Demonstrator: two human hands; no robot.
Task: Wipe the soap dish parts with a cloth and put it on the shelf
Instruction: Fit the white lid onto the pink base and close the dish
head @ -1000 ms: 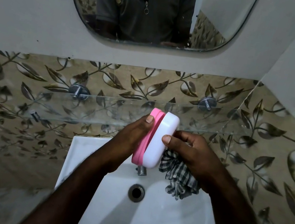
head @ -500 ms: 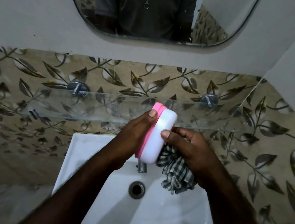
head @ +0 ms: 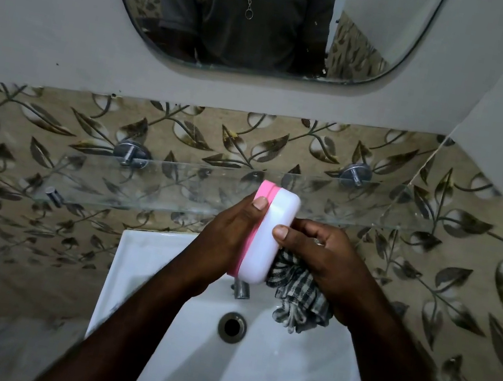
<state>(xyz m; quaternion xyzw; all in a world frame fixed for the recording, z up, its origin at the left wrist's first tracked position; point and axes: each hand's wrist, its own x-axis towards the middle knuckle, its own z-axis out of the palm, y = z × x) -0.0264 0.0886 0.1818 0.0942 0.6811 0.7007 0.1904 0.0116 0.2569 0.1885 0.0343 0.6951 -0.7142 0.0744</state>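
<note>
**Hands clamp dish over basin**

Left hand (head: 229,230) closed round pink side of dish (head: 267,236), thumb pressed on seam. Right hand (head: 319,256) closed too, thumb on white half, fingers bunching checked cloth (head: 298,296) against dish's far face. Dish held on edge, both halves together, above basin (head: 277,379) and just in front of glass shelf (head: 176,190). Shelf bare where visible; tap (head: 241,289) directly below dish.

Probably mid-wipe, shelving not yet begun.

Risks, as judged: smooth, possibly damp plastic could slip from thumb grip and fall onto tap or basin. Halves could separate if seam pressure eases, dropping one part. Trailing cloth end could catch tap. Lifting to shelf with cloth still bunched in right hand could knock dish against glass edge or leave it overhanging.
</note>
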